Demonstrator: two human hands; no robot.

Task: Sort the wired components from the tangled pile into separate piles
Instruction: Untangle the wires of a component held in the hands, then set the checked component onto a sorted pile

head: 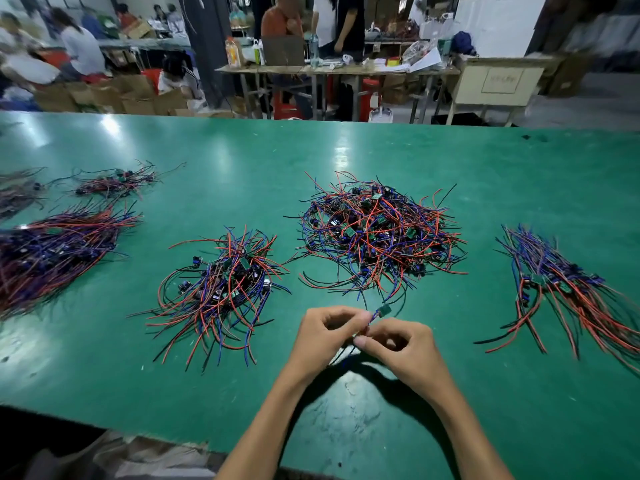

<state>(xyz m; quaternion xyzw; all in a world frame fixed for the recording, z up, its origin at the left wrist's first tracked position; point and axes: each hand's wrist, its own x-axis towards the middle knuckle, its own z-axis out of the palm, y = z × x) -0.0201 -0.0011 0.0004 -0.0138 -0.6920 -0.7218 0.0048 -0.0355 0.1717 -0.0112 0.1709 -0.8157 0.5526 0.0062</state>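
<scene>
A big tangled pile (377, 237) of red, blue and black wires with small green boards lies mid-table. Just in front of it my left hand (325, 337) and my right hand (398, 348) meet, both pinching the wires of one wired component (383, 310), whose small green board sticks up beyond my fingertips. A looser pile (225, 289) lies to the left. A straightened pile (568, 292) fans out at the right. More sorted piles (55, 251) sit at the far left.
The green table (346, 427) has bare surface around my forearms and along the far edge. A small wire pile (114, 183) lies at the back left. Beyond the table are people, cardboard boxes and cluttered work tables (332, 69).
</scene>
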